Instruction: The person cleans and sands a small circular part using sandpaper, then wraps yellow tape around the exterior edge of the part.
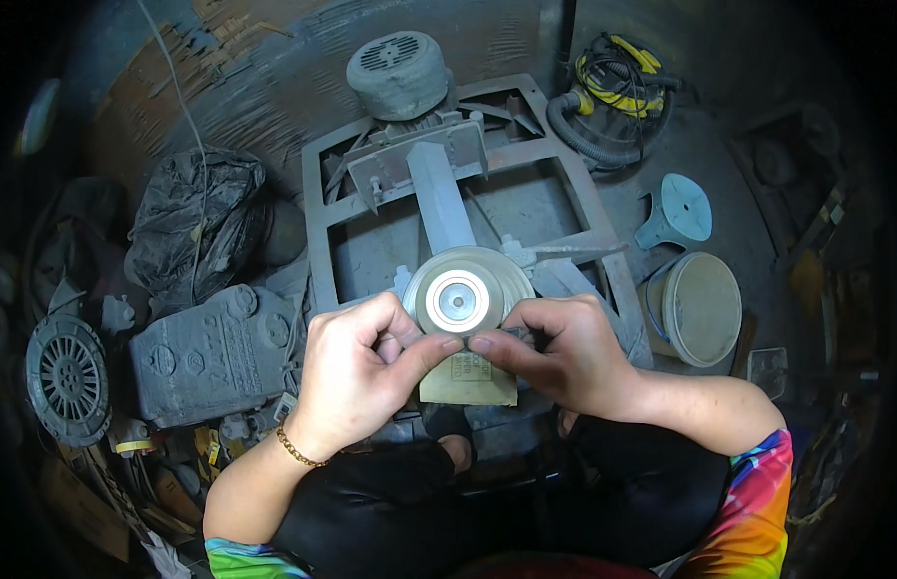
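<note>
The hands (371, 362) (564, 352) are curling at the near rim of a round wheel (458, 301), thumbs nearly meeting; what they are pinching is too hidden to tell. The wheel's face is pointing up, while a yellowish printed sheet (468, 388) is lying crosswise just below the thumbs. Beyond, a flat grey bar (441, 198) is running lengthwise toward a motor (398, 82).

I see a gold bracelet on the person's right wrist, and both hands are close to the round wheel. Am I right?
Not quite: the gold bracelet is on the wrist of the left hand, not the right hand. The head view shows it. Both are indeed close to the round wheel.
</note>
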Demonstrator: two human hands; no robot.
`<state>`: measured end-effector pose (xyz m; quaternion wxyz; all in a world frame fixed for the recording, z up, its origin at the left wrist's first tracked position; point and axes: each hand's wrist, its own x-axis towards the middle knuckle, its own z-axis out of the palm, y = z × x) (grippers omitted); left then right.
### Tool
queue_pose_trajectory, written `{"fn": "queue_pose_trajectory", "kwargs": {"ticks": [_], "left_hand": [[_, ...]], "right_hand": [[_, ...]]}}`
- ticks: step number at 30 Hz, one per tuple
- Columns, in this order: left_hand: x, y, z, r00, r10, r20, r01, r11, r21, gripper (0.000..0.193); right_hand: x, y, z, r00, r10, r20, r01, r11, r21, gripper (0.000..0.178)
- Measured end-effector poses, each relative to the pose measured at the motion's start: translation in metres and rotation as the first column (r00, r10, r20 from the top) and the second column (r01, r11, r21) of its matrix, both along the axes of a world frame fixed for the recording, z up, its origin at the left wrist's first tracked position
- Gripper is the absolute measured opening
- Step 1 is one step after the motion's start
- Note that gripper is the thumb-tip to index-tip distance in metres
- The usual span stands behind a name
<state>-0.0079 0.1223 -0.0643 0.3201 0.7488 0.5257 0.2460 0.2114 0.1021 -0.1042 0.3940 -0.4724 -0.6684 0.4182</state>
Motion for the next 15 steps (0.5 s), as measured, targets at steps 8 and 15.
{"fn": "queue_pose_trajectory", "kwargs": {"ticks": [8, 15], "left_hand": [[-0.0017, 0.0005, -0.0023, 1.0, -0.011, 0.029, 0.011, 1.0, -0.001, 0.03], [-0.002, 0.0015, -0.0032, 1.0, -0.018, 0.014, 0.018, 1.0, -0.007, 0.028]], "right_hand": [[-0.0025, -0.0013, -0.0005, 1.0, -0.004, 0.019, 0.003, 1.0, 0.022, 0.037], [-0.0012, -0.0015, 0.0018, 0.999, -0.005, 0.044, 0.005, 1.0, 0.0, 0.035]]}}
